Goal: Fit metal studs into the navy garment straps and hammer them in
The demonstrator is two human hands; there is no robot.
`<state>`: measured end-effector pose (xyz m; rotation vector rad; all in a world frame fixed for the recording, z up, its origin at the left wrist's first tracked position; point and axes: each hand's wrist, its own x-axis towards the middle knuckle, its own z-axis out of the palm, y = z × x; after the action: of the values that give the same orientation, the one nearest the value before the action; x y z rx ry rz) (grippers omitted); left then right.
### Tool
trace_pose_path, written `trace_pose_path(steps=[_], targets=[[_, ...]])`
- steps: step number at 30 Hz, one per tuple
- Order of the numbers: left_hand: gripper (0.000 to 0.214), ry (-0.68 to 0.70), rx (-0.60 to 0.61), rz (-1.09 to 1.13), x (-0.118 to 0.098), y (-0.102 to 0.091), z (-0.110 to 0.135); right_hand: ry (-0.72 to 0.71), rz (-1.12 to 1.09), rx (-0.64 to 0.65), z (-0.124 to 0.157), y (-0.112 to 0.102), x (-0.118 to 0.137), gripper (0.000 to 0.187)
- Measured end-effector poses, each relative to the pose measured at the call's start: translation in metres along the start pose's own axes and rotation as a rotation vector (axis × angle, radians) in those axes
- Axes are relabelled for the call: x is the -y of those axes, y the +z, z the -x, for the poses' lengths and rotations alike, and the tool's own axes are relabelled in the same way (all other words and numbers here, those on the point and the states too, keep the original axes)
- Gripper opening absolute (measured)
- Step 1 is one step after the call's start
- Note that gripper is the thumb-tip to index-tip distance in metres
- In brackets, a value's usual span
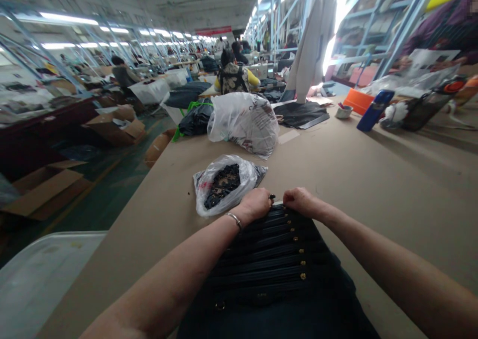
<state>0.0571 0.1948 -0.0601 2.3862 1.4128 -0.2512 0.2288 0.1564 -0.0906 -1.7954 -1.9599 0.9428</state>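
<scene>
On the tan, smooth-surfaced worktable (145, 224), a crumpled, translucent white plastic bag (246, 173) gapes open, full of small dark pieces with gold-coloured rings (225, 183). The bag looks thin and limp, likely to sag if lifted by one side, so its gathered rim is the better hold.

Just right of it, the left hand (257, 203) has its fingertips pinched on a small black tab-like piece (272, 196), which seems light and easily lost from the fingers.

Below and between the forearms lies the overlapping row of dark, soft-looking panels with gold-coloured fittings (261, 267), its far end at the fingertips. The panels look pliable singly but probably weighty together and apt to slide; gripping an edge clear of the fittings should spare the metal.

The right hand (300, 201) curls at that far end; whether it grips a panel, I cannot tell.
</scene>
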Motion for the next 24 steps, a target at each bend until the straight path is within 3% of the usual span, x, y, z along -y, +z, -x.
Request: trace_pose_path(steps=[2,5,7,11,14,18,21,24], targets=[[0.025,0.033,-0.022,0.036,0.001,-0.006,0.001,-0.004,-0.124,-0.073,0.001,0.0,0.007,0.025],[0.024,0.136,-0.014,0.217,-0.001,-0.016,0.008,-0.058,-0.544,-0.109,0.004,0.001,0.025,0.036],[0.02,0.179,0.013,0.372,-0.001,-0.018,0.011,-0.069,-0.745,-0.1,0.004,0.002,0.034,0.029],[0.041,0.192,0.007,0.603,0.005,-0.006,0.003,0.03,-0.724,-0.105,-0.001,-0.001,0.037,0.014],[0.054,0.188,0.077,0.777,0.005,0.003,-0.002,0.048,-0.823,-0.061,0.002,-0.003,0.033,0.014],[0.069,0.101,0.161,1.024,-0.002,0.002,0.011,0.039,-1.11,-0.068,0.01,0.005,0.033,0.017],[0.075,-0.012,0.123,1.198,-0.006,0.002,0.016,0.039,-1.441,-0.123,0.012,0.014,0.034,0.03],[0.075,-0.023,0.096,1.28,-0.007,0.007,0.012,0.024,-1.658,-0.134,0.013,0.02,0.035,0.044]])
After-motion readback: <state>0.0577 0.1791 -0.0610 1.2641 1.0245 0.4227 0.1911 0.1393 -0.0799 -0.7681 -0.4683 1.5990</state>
